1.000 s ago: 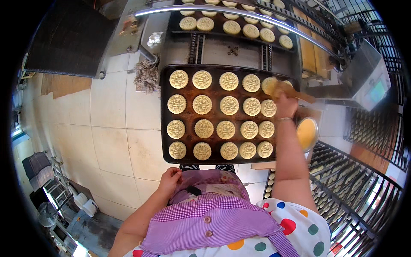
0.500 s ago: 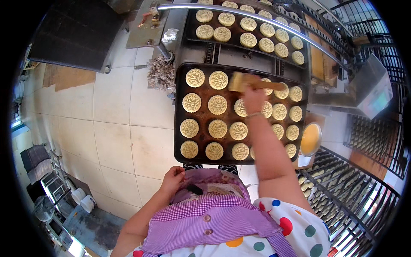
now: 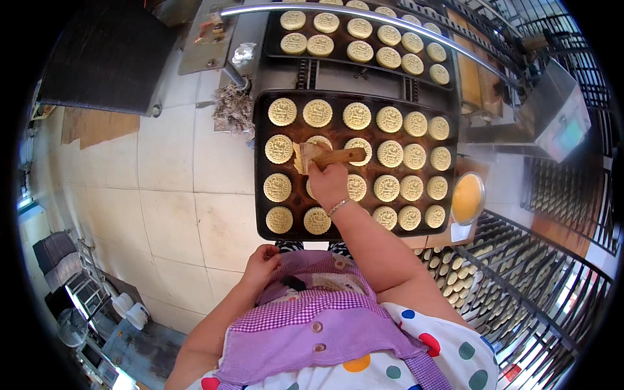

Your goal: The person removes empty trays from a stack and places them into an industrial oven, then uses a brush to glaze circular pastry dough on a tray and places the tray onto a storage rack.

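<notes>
My right hand (image 3: pixel 329 184) grips the wooden handle of a flat pastry brush (image 3: pixel 343 156). The yellowish bristles are over the second row from the far side, between the two leftmost mooncakes there. Below the brush, a dark baking tray (image 3: pixel 354 233) bears rows of round pale mooncakes (image 3: pixel 318 113) with raised patterns on top. My hand and forearm cover some of the mooncakes. In front of the purple apron, my left hand (image 3: pixel 262 261) hangs with fingers loosely curled and nothing visible in them, just off the near left side of the tray.
A bowl of orange-yellow liquid (image 3: pixel 468 197) stands right of the tray. Beyond, a second tray of mooncakes (image 3: pixel 359 51) lies under a metal bar (image 3: pixel 364 11). Dark racks (image 3: pixel 513 279) with more pastries stand at the lower right. A metal box with a screen (image 3: pixel 559 117) juts in at right.
My right hand and brush have moved left and nearer, from the far row to the second row. The view has shifted slightly; the left hand stays by the apron.
</notes>
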Tool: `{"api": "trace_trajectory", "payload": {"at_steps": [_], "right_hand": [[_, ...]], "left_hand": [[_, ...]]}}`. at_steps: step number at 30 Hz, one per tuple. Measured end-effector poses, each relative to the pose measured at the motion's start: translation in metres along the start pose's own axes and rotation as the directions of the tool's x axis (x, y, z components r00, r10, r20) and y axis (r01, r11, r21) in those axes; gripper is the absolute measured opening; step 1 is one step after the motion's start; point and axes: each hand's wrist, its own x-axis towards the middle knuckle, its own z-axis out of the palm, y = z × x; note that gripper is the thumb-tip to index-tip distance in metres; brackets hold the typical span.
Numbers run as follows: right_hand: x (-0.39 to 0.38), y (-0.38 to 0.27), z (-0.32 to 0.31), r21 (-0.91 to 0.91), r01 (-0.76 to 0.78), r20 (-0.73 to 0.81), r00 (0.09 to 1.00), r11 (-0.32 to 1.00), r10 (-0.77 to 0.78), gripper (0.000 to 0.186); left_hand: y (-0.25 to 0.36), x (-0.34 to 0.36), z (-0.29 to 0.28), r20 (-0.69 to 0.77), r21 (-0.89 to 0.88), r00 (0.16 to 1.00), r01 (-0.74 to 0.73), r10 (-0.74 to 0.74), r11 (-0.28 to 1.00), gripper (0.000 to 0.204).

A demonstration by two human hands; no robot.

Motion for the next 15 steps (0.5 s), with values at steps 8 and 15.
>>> {"api": "trace_trajectory", "payload": {"at_steps": [8, 15], "right_hand": [[0.023, 0.124, -0.211, -0.121, -0.116, -0.631, 0.775, 0.986, 0.014, 0.032], [0.02, 0.119, -0.134, -0.135, 0.086, -0.322, 0.938, 0.987, -0.126, 0.027]], "left_hand": [[-0.016, -0.002, -0.001, -0.037, 0.045, 0.999, 0.024, -0.022, 0.999, 0.023], [-0.003, 0.0, 0.026, 0.013, 0.035, 1.0, 0.028, -0.029, 0.999, 0.022]]}}
